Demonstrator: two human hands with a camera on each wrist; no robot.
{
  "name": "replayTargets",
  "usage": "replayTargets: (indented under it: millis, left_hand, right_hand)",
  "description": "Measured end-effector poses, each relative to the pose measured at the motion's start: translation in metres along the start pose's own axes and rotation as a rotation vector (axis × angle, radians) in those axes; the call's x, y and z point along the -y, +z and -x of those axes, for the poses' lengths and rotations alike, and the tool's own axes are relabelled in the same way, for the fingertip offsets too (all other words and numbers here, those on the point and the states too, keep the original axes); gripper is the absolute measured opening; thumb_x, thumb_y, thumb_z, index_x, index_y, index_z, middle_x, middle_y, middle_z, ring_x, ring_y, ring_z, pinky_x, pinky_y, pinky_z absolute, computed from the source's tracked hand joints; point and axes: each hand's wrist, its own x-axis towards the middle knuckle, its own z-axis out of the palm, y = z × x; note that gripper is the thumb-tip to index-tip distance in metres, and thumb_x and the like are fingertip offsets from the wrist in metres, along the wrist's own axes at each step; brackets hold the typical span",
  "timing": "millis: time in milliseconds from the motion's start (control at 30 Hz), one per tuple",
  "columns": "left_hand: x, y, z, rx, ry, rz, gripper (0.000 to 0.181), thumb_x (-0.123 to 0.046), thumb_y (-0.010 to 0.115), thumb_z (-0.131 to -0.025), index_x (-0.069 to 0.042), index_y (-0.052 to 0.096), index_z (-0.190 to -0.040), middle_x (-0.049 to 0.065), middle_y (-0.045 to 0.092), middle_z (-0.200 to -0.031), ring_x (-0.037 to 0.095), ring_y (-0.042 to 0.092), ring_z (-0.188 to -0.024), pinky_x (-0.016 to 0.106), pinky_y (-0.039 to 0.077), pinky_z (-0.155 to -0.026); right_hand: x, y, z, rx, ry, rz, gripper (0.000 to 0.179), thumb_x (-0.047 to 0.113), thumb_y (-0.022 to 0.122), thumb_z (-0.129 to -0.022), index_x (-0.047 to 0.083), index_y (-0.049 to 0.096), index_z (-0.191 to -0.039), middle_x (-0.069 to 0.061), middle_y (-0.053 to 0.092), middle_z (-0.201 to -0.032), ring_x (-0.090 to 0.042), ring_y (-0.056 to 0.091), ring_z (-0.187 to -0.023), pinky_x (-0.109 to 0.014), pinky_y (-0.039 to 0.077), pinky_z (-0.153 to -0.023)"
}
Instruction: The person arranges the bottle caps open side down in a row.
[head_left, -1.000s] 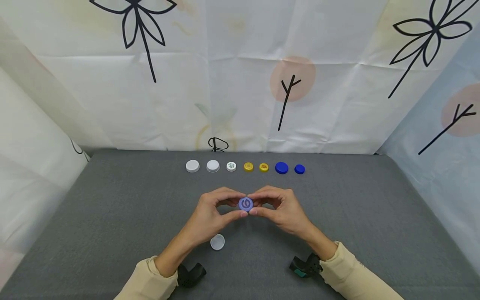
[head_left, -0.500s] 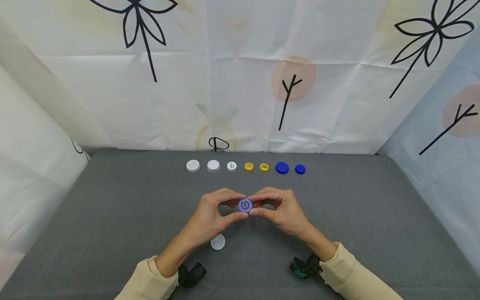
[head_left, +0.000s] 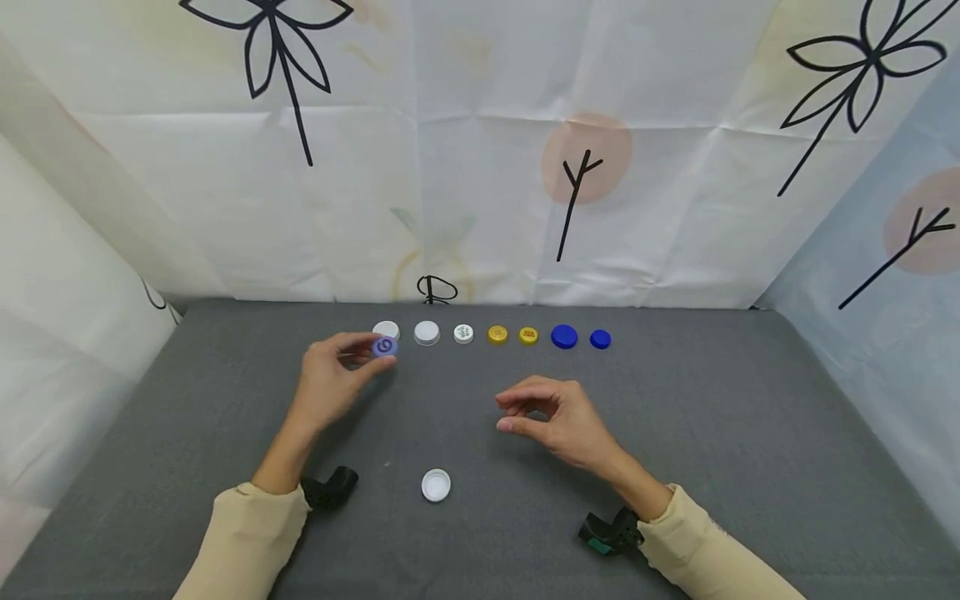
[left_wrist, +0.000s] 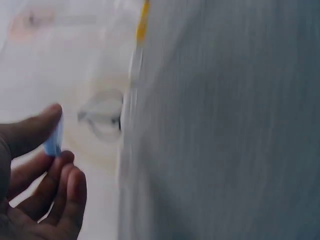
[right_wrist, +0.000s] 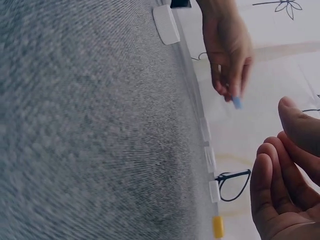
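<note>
Between thumb and fingers, my left hand (head_left: pixel 328 377) pinches a light purple-blue bottle cap (head_left: pixel 386 347) with a swirl on its face. In the head view that cap overlaps the leftmost white cap (head_left: pixel 386 330) of a row. The left wrist view shows the same bottle cap (left_wrist: pixel 53 142) edge-on at the thumb tip. My right hand (head_left: pixel 553 417) hovers over the middle of the table, fingers loosely bent and holding nothing. A white cap (head_left: pixel 436 485) lies with its hollow side up nearer the front, between my two forearms.
Along the back of the grey table (head_left: pixel 720 433), the row continues with another white cap (head_left: pixel 427 332), a small printed white cap (head_left: pixel 463 333), two yellow caps (head_left: pixel 497 334) and two blue caps (head_left: pixel 564 336). A patterned white cloth (head_left: pixel 480 183) stands behind.
My left hand has moved left and toward the back row, carrying the purple-blue bottle cap. My right hand has let go of the cap and stays in nearly the same place.
</note>
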Motion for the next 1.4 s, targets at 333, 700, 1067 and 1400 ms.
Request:
replayTargets:
  millis: [333, 700, 1067, 1400]
  left_hand:
    - [0.042, -0.029, -0.032, -0.016, -0.255, -0.189, 0.041, -0.022, 0.079, -0.091, 0.004, 0.070, -0.122, 0.023, 0.071, -0.109, 0.033, 0.065, -0.097, 0.032, 0.047, -0.074]
    - [0.048, -0.027, -0.043, 0.024, -0.366, -0.245, 0.041, -0.019, 0.083, -0.087, 0.006, 0.072, -0.118, 0.024, 0.066, -0.107, 0.037, 0.056, -0.101, 0.047, 0.045, -0.081]
    - [0.037, -0.029, -0.037, 0.004, -0.338, -0.234, 0.046, -0.022, 0.085, -0.085, 0.003, 0.071, -0.121, 0.022, 0.068, -0.106, 0.031, 0.059, -0.097, 0.039, 0.045, -0.077]
    - [0.001, -0.016, -0.011, 0.623, -0.010, 0.229, 0.040, -0.009, 0.088, -0.080, 0.006, 0.074, -0.114, 0.019, 0.070, -0.099, 0.020, 0.065, -0.085, 0.025, 0.055, -0.073]
  right_hand:
    - [-0.003, 0.002, 0.001, 0.047, 0.046, 0.010, 0.027, -0.004, 0.081, -0.083, -0.010, 0.073, -0.108, -0.022, 0.070, -0.101, -0.018, 0.068, -0.086, -0.032, 0.058, -0.077]
    - [-0.004, 0.004, 0.000, 0.088, 0.053, 0.011, 0.027, -0.003, 0.081, -0.083, -0.009, 0.073, -0.108, -0.024, 0.069, -0.099, -0.019, 0.067, -0.087, -0.032, 0.058, -0.077]
    - [-0.005, 0.004, 0.001, 0.096, 0.048, 0.007, 0.027, -0.004, 0.081, -0.082, -0.010, 0.072, -0.108, -0.023, 0.069, -0.098, -0.022, 0.068, -0.086, -0.031, 0.058, -0.076]
    - [-0.008, 0.018, 0.002, 0.144, 0.054, 0.000, 0.027, 0.000, 0.083, -0.082, -0.007, 0.074, -0.107, -0.019, 0.071, -0.098, -0.025, 0.068, -0.083, -0.033, 0.059, -0.076]
